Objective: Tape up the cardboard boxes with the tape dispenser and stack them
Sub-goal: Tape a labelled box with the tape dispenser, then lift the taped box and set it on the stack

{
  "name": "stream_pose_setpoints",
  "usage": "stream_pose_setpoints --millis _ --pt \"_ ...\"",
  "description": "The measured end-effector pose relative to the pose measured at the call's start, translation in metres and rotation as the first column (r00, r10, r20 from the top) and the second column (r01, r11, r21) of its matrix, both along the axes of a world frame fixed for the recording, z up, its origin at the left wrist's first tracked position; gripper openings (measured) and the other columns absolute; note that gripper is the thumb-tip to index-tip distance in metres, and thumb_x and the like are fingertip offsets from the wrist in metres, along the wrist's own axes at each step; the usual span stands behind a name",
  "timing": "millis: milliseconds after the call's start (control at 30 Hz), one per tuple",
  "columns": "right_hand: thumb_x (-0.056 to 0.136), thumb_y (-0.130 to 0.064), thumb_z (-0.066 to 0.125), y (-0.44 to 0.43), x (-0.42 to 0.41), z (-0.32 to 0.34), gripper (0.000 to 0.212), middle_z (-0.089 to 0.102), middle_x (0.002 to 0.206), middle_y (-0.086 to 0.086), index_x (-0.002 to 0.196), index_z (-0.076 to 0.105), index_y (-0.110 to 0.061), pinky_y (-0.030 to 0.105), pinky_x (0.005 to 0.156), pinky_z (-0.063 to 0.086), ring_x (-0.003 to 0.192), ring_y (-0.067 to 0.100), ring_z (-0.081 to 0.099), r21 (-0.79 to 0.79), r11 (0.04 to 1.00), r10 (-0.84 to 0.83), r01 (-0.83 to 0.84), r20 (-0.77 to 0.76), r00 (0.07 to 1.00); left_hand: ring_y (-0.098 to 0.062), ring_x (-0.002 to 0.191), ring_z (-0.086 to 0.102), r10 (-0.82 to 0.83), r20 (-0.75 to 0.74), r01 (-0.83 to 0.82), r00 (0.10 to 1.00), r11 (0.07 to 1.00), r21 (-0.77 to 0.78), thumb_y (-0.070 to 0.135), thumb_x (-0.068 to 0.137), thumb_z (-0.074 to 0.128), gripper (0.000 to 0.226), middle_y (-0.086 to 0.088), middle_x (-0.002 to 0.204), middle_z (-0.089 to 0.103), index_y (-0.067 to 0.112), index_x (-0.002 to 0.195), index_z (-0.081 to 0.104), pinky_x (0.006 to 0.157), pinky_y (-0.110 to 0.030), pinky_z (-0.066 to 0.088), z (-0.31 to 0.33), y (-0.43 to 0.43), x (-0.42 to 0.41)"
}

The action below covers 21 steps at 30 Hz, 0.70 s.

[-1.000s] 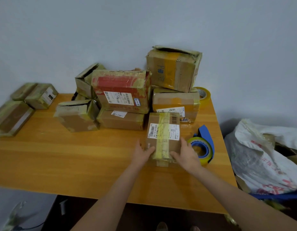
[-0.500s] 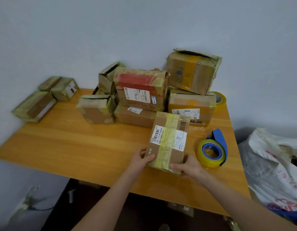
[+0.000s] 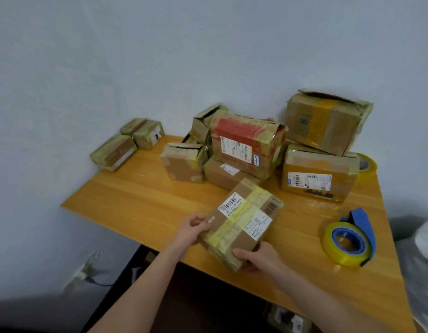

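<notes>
Both hands, left [image 3: 192,230] and right [image 3: 258,257], curl fingers around the taped box [image 3: 242,222].

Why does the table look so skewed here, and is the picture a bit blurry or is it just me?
Head view: the wide-angle lens splays the edges of the table. The light is flat and dim, with soft shadows. The whole frame is slightly soft: the large digits on the held box are just legible, while labels on the far boxes are not.
</notes>
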State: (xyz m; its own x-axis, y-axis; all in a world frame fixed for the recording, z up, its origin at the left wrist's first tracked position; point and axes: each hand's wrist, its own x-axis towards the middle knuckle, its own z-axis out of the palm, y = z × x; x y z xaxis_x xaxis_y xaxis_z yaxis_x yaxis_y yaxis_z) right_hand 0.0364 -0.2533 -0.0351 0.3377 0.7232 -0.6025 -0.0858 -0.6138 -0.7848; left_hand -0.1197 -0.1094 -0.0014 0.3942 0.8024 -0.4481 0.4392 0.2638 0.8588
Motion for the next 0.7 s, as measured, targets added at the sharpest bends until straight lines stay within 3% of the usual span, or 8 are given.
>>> stream_pose_setpoints --millis 233,367,500,600,700 --pt "0.075 -0.031 0.083 0.048 -0.014 0.015 0.047 0.067 0.096 -0.005 0.111 0.056 -0.019 0.021 0.061 0.056 0.073 0.011 0.067 -0.013 0.995 0.099 -0.099 0.153 0.983 -0.019 0.090 0.064 -0.067 0.066 0.073 0.996 0.994 -0.086 0.005 0.083 0.067 0.024 -0.010 0.114 0.066 0.010 0.106 0.059 0.082 -0.039 0.054 -0.012 0.058 -0.033" --pt "0.074 -0.031 0.084 0.108 -0.050 0.040 0.051 0.067 0.098 -0.005 0.114 0.055 -0.019 0.018 0.055 0.051 0.070 0.009 0.065 0.054 0.990 0.117 -0.132 0.219 0.969 -0.016 0.088 0.067 -0.032 0.153 0.041 0.988 0.998 -0.056 0.001 0.086 0.061 0.034 -0.003 0.109 0.067 0.015 0.117 0.059 0.065 -0.025 0.055 0.005 0.111 -0.074" --pt "0.070 -0.039 0.085 0.171 -0.079 0.066 0.047 0.066 0.096 -0.007 0.099 0.051 -0.026 0.019 0.053 0.048 0.076 0.010 0.066 0.099 0.983 0.104 -0.152 0.376 0.921 -0.014 0.091 0.065 0.027 0.215 -0.029 0.976 1.000 0.009 0.004 0.087 0.061 0.042 -0.001 0.113 0.065 0.019 0.125 0.058 0.069 -0.025 0.053 0.033 0.170 -0.105" --pt "0.068 -0.046 0.084 0.219 -0.088 0.093 0.045 0.065 0.094 -0.006 0.086 0.047 -0.026 0.025 0.059 0.050 0.082 0.012 0.064 0.127 0.978 0.084 -0.166 0.487 0.869 -0.015 0.093 0.065 0.054 0.266 -0.075 0.963 0.995 0.068 0.010 0.086 0.065 0.039 -0.001 0.115 0.064 0.018 0.124 0.058 0.069 -0.026 0.052 0.059 0.212 -0.117" --pt "0.066 -0.047 0.084 0.269 -0.087 0.114 0.059 0.063 0.105 -0.009 0.106 0.051 -0.020 0.037 0.077 0.057 0.091 0.015 0.065 0.206 0.970 0.013 -0.132 0.496 0.868 -0.019 0.097 0.066 0.054 0.302 -0.098 0.952 0.986 0.134 0.016 0.084 0.070 0.042 -0.005 0.118 0.065 0.018 0.125 0.059 0.073 -0.029 0.053 0.077 0.253 -0.121"
